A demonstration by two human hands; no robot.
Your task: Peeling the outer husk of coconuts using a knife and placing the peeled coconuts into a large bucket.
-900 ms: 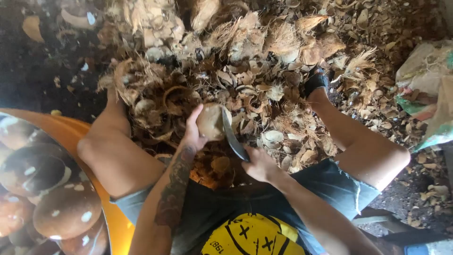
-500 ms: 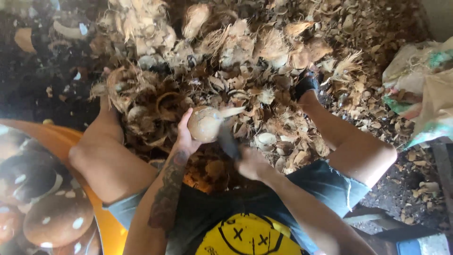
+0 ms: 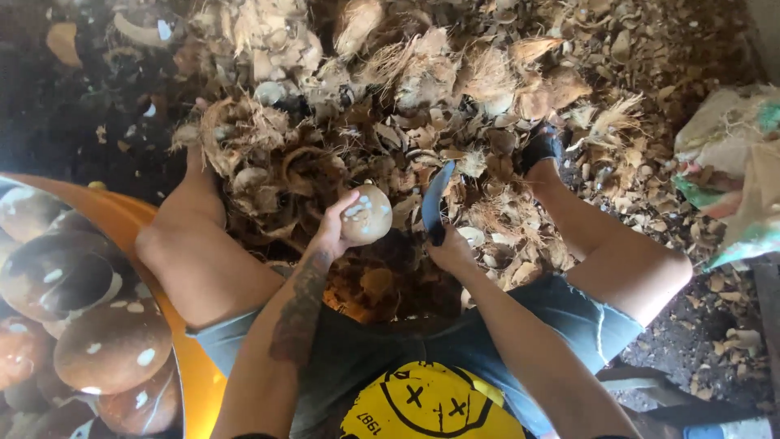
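The ground ahead is buried under a heap of coconut husk (image 3: 422, 122), dry, fibrous and curled, in tan and brown, reaching from between the seated person's bare knees to the far edge of view. Above that litter, the left hand (image 3: 335, 232) is closed round the near side of a small peeled coconut (image 3: 366, 215), a smooth, roundish, pale brown kernel flecked with white patches; the fingers cup it from below and behind, leaving its right-hand face bare. The right hand (image 3: 451, 254) is wrapped tight on the handle of a knife (image 3: 436, 203), whose dark, curved blade stands nearly upright, long axis running away from the body, tip toward the husks. The blade lies just beside the coconut, on its right, apart from it by a narrow gap, so the exposed face looks straight at the edge; the right hand sits a little nearer the body than the left. To the left, an orange tub (image 3: 191, 366) holds more peeled coconuts (image 3: 110, 345), larger, glossy and brown with white spots. At the far right lies a woven sack (image 3: 731, 162).
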